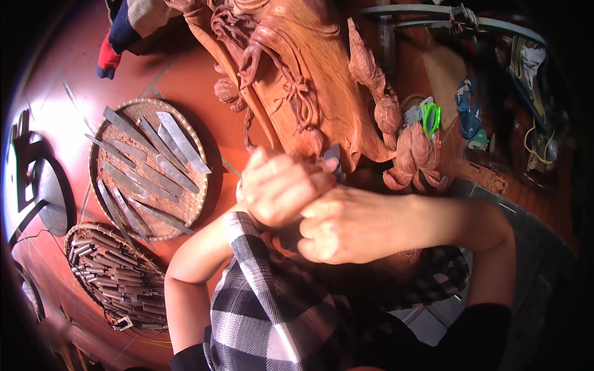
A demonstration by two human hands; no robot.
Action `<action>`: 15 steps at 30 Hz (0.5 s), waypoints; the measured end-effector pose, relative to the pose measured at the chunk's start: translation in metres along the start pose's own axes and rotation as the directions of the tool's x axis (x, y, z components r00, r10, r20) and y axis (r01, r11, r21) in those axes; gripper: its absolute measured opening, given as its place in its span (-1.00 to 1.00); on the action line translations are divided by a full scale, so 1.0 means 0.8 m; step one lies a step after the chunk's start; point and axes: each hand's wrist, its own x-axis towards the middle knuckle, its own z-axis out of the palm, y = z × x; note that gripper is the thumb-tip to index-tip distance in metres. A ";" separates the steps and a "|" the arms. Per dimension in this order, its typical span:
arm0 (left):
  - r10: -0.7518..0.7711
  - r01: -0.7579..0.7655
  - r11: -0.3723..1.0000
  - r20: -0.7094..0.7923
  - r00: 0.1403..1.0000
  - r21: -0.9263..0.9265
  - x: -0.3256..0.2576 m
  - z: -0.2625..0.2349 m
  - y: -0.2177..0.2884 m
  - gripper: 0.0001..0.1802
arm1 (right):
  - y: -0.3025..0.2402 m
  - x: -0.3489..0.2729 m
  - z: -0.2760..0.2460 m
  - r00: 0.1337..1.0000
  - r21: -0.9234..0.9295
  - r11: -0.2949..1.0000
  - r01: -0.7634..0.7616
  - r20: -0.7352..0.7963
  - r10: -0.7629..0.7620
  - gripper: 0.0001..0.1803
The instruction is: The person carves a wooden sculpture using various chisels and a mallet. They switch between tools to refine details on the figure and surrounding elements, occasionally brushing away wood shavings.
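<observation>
My left hand (278, 188) is closed, its fingers curled just in front of the carved wooden sculpture (303, 68). By its thumb, a small grey-blue flat piece (334, 157) juts out against the wood; it looks pinched there, but its kind is unclear. My right hand (337, 226) is a fist pressed against the left one, and whatever lies inside its fingers is hidden. The sculpture is orange-brown, with carved vines, flowers and leafy bulbs (414, 157). A black-and-white checked cloth (266, 297) covers my lap.
On the red tiled floor at left, a round woven tray (204, 139) bears several flat metal blades (148, 179). Below it a basket (74, 232) holds many wood-handled tools (117, 272). A bright green ring-shaped item (431, 119) and a blue sandal-like object (468, 111) lie at right.
</observation>
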 end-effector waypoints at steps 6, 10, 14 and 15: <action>-0.022 0.022 1.000 0.012 1.000 -0.003 0.010 -0.010 0.009 -0.82 | -0.020 0.004 -0.004 0.998 0.045 0.999 -0.013 -0.068 0.016 -0.79; -0.025 0.024 0.999 -0.017 1.000 -0.023 -0.011 0.006 0.010 -0.83 | -0.011 -0.013 0.023 0.996 0.080 0.994 -0.069 -0.055 0.074 -0.80; -0.057 0.058 0.998 0.068 0.996 -0.021 0.013 -0.014 0.006 -0.83 | -0.017 0.003 0.008 0.985 0.068 0.996 -0.060 -0.155 0.070 -0.75; -0.071 0.073 0.996 0.031 0.997 -0.059 0.021 -0.015 -0.001 -0.83 | -0.012 0.008 0.006 0.972 -0.034 0.998 -0.046 -0.231 0.037 -0.75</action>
